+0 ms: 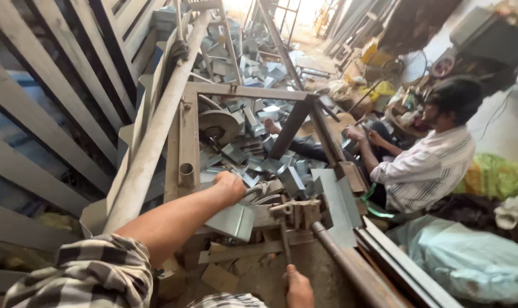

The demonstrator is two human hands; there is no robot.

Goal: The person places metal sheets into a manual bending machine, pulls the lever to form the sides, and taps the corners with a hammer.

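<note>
From the head camera I see my left hand stretched out over the rusty metal-bending jig, fingers clenched around a curved steel handle that sits against the jig's near side. Just below that hand a folded piece of grey sheet metal hangs off the jig's front edge, already showing a crease. My right hand is low at the bottom of the view, closed on the lower end of a thin dark lever rod that rises to the jig.

Beyond the jig, inside a square angle-iron frame, lies a big heap of bent grey metal pieces, and more of the same are piled farther back on the floor. I judge from that heap that a good many pieces are already formed, and that the one at the jig is partway through its bend; how many flat blanks remain I cannot tell.

A long pale beam leans along the frame's left side, and a thick rusty pipe runs out toward the lower right. On the right a person in a striped shirt sits on the floor working with their own hands near the frame's far right corner.
</note>
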